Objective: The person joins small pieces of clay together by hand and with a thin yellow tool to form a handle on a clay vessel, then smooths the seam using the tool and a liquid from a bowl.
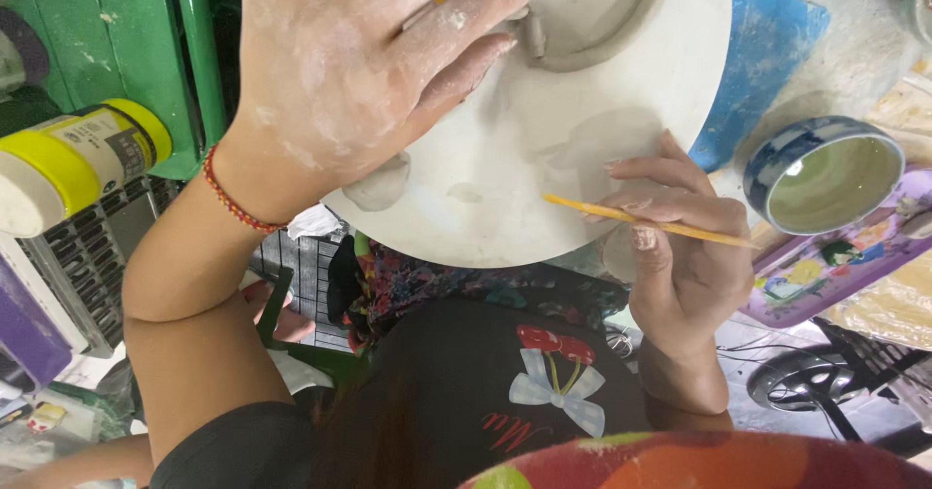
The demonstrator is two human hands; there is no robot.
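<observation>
The round white board (544,159) sticks out over the desk's near edge, close to a blue bowl (825,173). The left hand (359,71) presses flat on grey clay (592,13). The right hand (680,246) pinches a thin yellow stick (582,207).

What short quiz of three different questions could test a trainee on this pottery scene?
1. True or false: the right hand holds a thin yellow wooden stick.
2. What does the left hand rest on?
A. the round white plaster disc
B. the blue-rimmed ceramic bowl
C. the yellow-capped plastic bottle
3. What is worn on the left wrist?

Key: 1 true; 2 A; 3 a red beaded bracelet.
</observation>
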